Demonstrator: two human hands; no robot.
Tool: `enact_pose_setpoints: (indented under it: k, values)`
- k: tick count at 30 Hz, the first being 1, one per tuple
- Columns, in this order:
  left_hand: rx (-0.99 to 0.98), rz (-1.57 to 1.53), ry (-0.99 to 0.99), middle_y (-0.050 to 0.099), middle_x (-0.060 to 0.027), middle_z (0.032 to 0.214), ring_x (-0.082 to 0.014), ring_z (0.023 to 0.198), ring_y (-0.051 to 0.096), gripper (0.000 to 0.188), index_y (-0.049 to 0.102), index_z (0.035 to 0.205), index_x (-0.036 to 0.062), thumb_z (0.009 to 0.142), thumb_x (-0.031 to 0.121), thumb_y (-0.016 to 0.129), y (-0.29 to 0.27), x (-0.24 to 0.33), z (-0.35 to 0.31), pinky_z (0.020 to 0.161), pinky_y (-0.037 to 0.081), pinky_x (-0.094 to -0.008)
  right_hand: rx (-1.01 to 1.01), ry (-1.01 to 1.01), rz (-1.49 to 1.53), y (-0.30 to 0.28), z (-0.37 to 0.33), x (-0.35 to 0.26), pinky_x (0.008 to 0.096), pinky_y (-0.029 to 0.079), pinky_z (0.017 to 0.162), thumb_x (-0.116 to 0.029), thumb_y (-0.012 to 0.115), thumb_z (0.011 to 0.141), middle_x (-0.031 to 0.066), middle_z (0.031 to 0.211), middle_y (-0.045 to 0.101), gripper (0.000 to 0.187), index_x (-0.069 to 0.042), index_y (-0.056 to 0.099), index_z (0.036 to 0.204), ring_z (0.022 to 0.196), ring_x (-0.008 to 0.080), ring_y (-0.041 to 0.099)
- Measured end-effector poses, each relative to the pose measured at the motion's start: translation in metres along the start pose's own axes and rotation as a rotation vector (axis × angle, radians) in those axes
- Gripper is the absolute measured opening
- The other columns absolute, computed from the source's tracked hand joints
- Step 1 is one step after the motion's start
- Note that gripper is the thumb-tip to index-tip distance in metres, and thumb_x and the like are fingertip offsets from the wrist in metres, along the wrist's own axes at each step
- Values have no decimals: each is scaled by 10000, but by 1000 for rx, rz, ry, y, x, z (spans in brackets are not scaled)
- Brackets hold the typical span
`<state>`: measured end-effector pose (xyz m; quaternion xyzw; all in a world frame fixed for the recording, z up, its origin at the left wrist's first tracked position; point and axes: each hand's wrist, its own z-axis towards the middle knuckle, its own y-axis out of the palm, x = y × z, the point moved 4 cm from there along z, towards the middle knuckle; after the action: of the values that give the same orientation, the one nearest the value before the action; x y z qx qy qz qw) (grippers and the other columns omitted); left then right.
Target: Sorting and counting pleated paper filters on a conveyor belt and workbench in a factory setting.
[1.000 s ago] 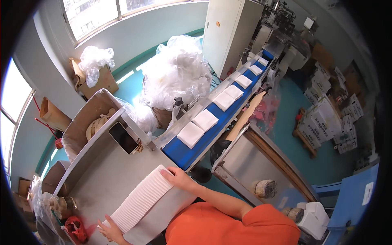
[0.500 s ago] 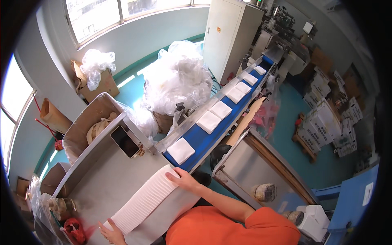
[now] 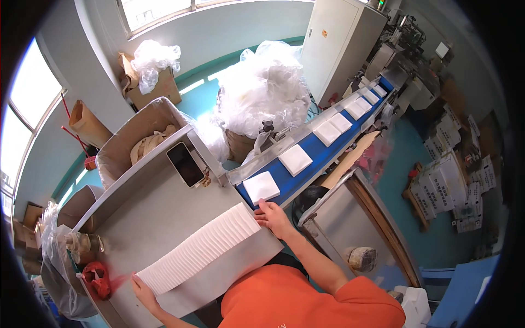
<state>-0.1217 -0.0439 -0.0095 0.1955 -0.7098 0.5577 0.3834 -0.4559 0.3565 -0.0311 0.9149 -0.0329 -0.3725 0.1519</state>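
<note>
A long row of white folded paper napkins [image 3: 199,249] stands on edge across the metal table [image 3: 158,213]. Against its left end rests my left hand [image 3: 144,295], fingers stretched along the end napkin rather than wrapped around it. My right hand [image 3: 276,220] is at the row's other end, beside the near end of the blue conveyor belt [image 3: 298,188]. Its fingers are apart and reach the near edge of a flat stack of napkins [image 3: 261,188] on the belt; whether they press on it I cannot tell. More white stacks [image 3: 295,160] lie farther up the belt.
A phone [image 3: 185,164] lies by the table's raised far edge. Beyond stand a lined carton [image 3: 112,147] and a heap of clear plastic [image 3: 262,87]. At right is a metal-topped table [image 3: 342,218] with a tape roll [image 3: 362,258]. A red bag [image 3: 97,279] hangs at the left.
My right hand has left the row's end and moved to the nearest stack on the belt. The stacks have come closer along the belt. The view has shifted; my left hand stays at the row's left end.
</note>
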Motion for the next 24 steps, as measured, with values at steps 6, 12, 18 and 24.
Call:
enact_pose_setpoints:
  k: [6,12,18,24]
  values:
    - [166,328,85,483,-244,1317,-393,1182,483,517,443,1324,26,986,412,384,5,40,-13,1001,373,-406,-158,-413,-641,46,-20,10,325,450,858,-450,555,919,94,1032,619,480,-35,574,1161,967,172,581]
    - [145,425,229,415,-245,1374,-406,1265,392,580,387,1362,2,965,424,432,6,16,-7,1045,327,-415,-352,170,-360,10,-9,31,250,482,684,-352,595,912,25,961,615,378,-46,584,1134,847,133,592]
    - [125,510,194,472,-323,1265,-442,1171,461,622,439,1271,-90,939,436,479,19,82,-45,1025,355,-427,-75,-31,46,-7,9,19,280,505,746,-376,576,925,89,1042,599,418,-27,528,1149,876,152,599]
    - [129,497,202,491,-309,1249,-443,1157,471,615,452,1271,-60,935,455,477,21,95,-50,1012,367,-441,-223,-294,-628,46,-18,17,269,446,850,-462,553,916,55,1099,607,532,-20,556,1212,986,130,566]
